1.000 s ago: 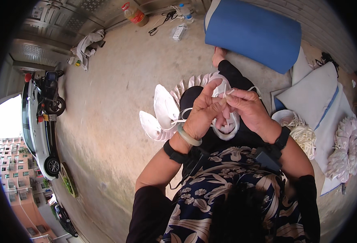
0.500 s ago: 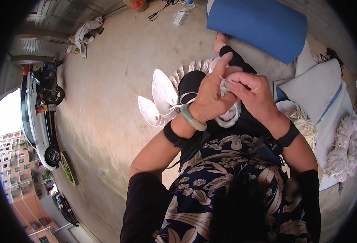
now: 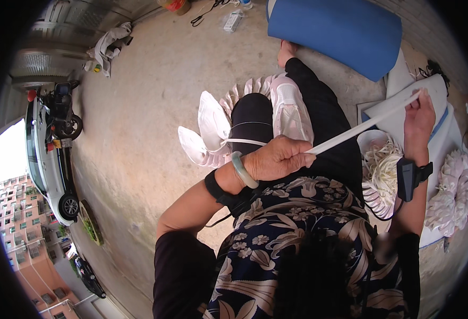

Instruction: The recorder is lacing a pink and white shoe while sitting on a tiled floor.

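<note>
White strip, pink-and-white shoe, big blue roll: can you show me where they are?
White strip (image 3: 364,126): head view, middle of its stretched-out part.
Pink-and-white shoe (image 3: 292,109): head view, its upper.
Blue roll (image 3: 336,36): head view, its outer side.

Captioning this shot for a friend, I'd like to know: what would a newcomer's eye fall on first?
Probably the big blue roll at the top, right of centre, a bold patch of colour. Next, likely, the white strip slanting from the left hand up to the right hand. A pale pink-and-white shoe also stands out, just above the left hand.
</note>
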`<state>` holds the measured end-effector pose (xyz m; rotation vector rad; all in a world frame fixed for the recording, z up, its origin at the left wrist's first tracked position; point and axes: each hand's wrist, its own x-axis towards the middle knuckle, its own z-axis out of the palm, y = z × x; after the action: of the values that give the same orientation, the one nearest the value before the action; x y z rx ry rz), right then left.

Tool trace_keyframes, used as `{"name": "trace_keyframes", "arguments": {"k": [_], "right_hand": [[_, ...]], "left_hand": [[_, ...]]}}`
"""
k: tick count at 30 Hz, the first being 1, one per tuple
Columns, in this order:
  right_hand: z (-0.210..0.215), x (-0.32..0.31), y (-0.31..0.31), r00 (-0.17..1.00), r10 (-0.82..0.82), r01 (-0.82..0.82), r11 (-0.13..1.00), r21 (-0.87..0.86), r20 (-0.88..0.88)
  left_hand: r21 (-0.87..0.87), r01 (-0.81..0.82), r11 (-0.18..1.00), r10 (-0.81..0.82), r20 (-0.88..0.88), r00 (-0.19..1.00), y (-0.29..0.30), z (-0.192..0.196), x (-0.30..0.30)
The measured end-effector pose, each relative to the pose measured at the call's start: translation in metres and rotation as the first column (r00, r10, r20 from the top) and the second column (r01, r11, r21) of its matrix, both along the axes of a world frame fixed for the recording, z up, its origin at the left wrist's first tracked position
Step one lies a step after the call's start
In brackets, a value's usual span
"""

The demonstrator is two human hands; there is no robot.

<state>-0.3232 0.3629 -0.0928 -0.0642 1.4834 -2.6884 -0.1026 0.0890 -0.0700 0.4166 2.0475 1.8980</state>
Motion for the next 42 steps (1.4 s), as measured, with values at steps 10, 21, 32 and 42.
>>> {"name": "trace_keyframes", "arguments": {"k": [10,21,32,42], "right_hand": [[-0.071,0.05,-0.056,0.765,0.642,0.071,-0.001,0.998,-0.054],[-0.074,0.072,-0.164,0.48,0.851,0.179,0.144,0.973,-0.214],[-0.072,0.057,-0.178,0.164,0.913,0.47,0.26,0.844,-0.373],[-0.078,0.047,-0.165,0.514,0.848,-0.682,0.315,0.66,0.127]], "left_hand": [[-0.043,0.23,0.972,-0.231,-0.046,0.972,0.027,0.002,-0.002],[-0.066,0.124,0.99,-0.127,-0.044,0.991,0.015,-0.032,0.003],[-0.079,0.005,0.997,-0.016,-0.136,0.991,0.012,-0.035,-0.004],[-0.092,-0.001,0.996,-0.012,-0.147,0.989,0.009,-0.028,-0.019]]}}
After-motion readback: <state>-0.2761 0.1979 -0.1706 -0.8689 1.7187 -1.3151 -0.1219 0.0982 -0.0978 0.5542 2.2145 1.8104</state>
